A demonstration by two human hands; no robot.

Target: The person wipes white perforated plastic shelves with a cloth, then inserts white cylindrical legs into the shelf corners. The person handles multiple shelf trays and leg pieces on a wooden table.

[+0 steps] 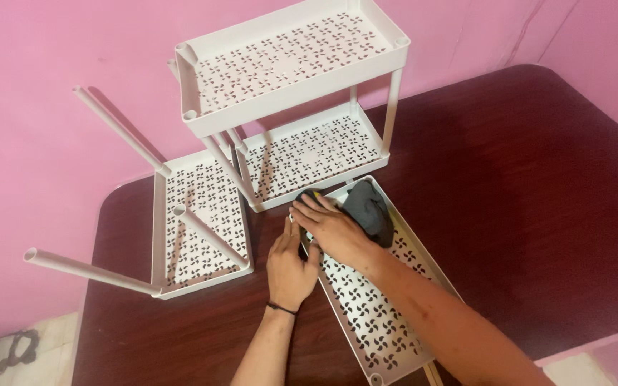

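Loose white perforated tray [380,314] lies flat on dark table [538,179], beside our two-tier rack [295,93] | left hand [289,268] flat, fingers extended, bracing tray's edge so it stays put | right hand [334,229] spread over tray, pressing near dark cloth [371,209]; grasp undeterminable | legged tray [194,221] upturned alongside.

Four white perforated trays [388,329], two of them stacked, two hands [289,268], one dark cloth [370,209].

My white tray [384,322] looks like smooth plastic with little holes. The dark cloth [370,209] looks soft. The table [538,200] is shiny brown wood.
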